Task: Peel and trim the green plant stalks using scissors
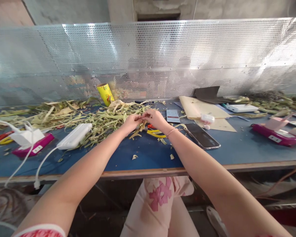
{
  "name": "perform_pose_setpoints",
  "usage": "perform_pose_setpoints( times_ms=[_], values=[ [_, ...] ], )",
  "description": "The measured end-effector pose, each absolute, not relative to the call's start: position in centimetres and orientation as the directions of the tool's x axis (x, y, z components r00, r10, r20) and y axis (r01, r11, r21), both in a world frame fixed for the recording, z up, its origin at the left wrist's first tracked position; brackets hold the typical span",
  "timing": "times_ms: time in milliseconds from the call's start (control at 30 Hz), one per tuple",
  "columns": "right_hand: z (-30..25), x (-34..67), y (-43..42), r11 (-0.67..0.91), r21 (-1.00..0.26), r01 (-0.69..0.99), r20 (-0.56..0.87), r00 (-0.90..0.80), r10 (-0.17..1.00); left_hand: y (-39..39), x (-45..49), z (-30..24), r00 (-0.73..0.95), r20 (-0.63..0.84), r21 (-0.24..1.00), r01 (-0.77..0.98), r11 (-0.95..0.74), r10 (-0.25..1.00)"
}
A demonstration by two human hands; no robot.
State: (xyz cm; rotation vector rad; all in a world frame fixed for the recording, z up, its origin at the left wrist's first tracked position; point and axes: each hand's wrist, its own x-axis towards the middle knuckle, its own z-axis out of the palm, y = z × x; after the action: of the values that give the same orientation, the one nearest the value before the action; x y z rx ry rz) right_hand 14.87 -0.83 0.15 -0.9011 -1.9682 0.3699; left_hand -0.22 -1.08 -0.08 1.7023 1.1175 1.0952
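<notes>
My left hand (132, 122) and my right hand (155, 118) meet over the far half of the blue table (148, 158). Both are closed, with fingertips pinched together; whatever lies between them is too small to make out. Just beyond and to the left spreads a heap of dried green and straw-coloured plant stems (98, 121), which my left hand adjoins. Under my right wrist lies a tool with yellow handles (156, 133), its other end hidden. A few leaf scraps (135, 157) are scattered closer to the table edge.
A black phone (204, 135), beige paper (202, 108) and a small white case (207, 118) lie to the right. On the left are a white power bank (75, 136) and a magenta power strip (37, 148). A yellow can (105, 94) stands before the perforated metal screen (162, 49).
</notes>
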Motion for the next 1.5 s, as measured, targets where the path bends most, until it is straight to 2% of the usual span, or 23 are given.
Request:
perform_pose_setpoints(
  times_ms=[167, 400, 500, 600, 800, 967, 1133, 1333, 1500],
  values=[
    [0.0, 14.9, -0.7, 0.661, -0.591, 0.462, 0.613, -0.274, 0.741, -1.6, 0.1, 0.1, 0.226, 0.117, 0.986, 0.09, -0.141, 0.967],
    [-0.5, 14.9, -0.2, 0.682, -0.544, 0.489, 0.665, -0.245, 0.705, -1.6, 0.0, 0.0, 0.137, 0.115, 0.986, 0.105, -0.13, 0.984],
    [-0.1, 14.9, -0.5, 0.717, -0.495, 0.49, 0.732, -0.209, 0.648, -1.4, -0.1, -0.1, 0.093, 0.144, 0.977, 0.146, -0.156, 0.985],
    [0.2, 15.0, -0.7, 0.749, -0.432, 0.503, 0.758, -0.247, 0.603, -1.1, -0.4, -0.3, 0.066, 0.206, 0.951, 0.221, -0.216, 0.976],
    [-0.1, 14.9, -0.5, 0.728, -0.379, 0.571, 0.698, -0.341, 0.63, -0.9, -0.4, -0.4, 0.064, 0.28, 0.892, 0.351, -0.284, 0.958],
    [-0.3, 14.9, -0.5, 0.741, -0.356, 0.569, 0.684, -0.382, 0.621, -1.0, -0.4, -0.3, 0.091, 0.325, 0.863, 0.378, -0.334, 0.941],
    [-0.6, 14.8, -0.3, 0.748, -0.315, 0.584, 0.662, -0.429, 0.614, -1.3, -0.3, -0.1, 0.107, 0.38, 0.786, 0.487, -0.381, 0.919],
    [-0.8, 14.9, -0.2, 0.776, -0.216, 0.592, 0.656, -0.5, 0.565, -1.5, -0.4, 0.3, 0.131, 0.367, 0.757, 0.533, -0.377, 0.921],
    [-1.2, 15.0, 0.0, 0.764, -0.238, 0.6, 0.674, -0.464, 0.575, -1.6, -0.5, 0.6, 0.162, 0.375, 0.726, 0.561, -0.398, 0.913]
  ],
)
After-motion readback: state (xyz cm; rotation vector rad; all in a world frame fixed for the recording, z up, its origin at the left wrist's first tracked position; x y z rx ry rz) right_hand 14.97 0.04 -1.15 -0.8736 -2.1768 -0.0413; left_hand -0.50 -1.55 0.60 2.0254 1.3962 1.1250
